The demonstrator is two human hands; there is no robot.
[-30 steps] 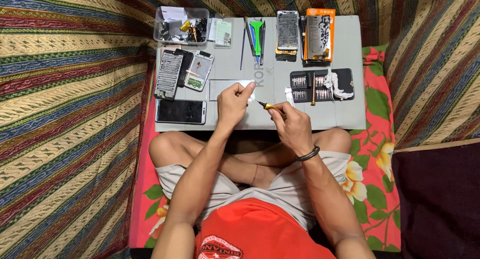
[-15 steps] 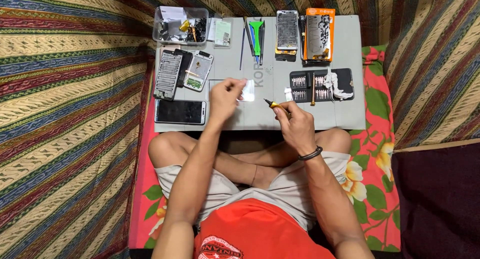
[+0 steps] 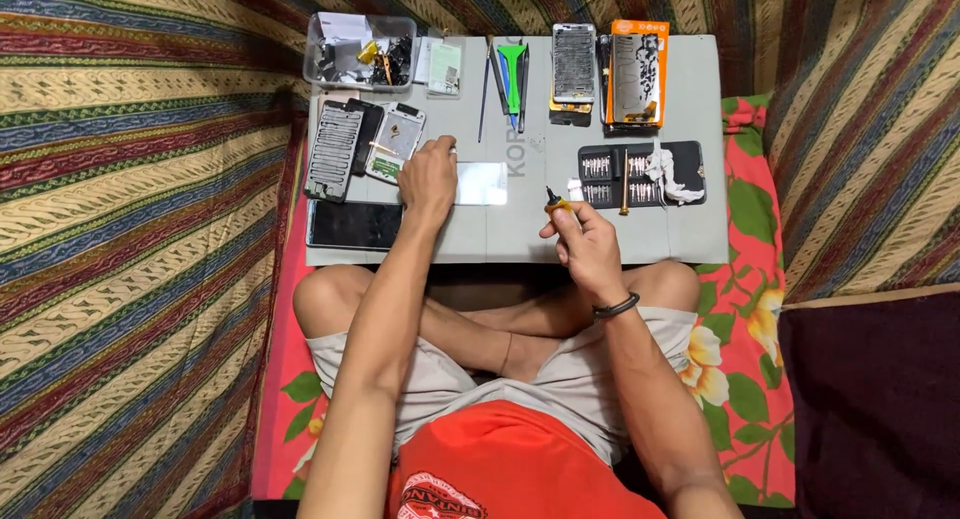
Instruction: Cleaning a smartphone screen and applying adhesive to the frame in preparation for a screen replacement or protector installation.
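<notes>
Phone stripped down, parts laid out, work mid-way

We see the left hand (image 3: 428,177) resting on the grey mat (image 3: 700,229) beside a small silvery plate (image 3: 481,183), its grip unclear; the right hand (image 3: 585,249) pinches a small screwdriver (image 3: 556,204). Opened phone parts (image 3: 365,144) lie far left; nothing is reassembled yet.

free: bare mat (image 3: 520,234) centre | blocked: bit case (image 3: 640,173) (right side)

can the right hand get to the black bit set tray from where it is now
Probably yes. The right hand hovers just left of and below the black bit set tray, with only bare grey mat between them. It already holds a small yellow-handled screwdriver, so its fingers are not free.
</notes>
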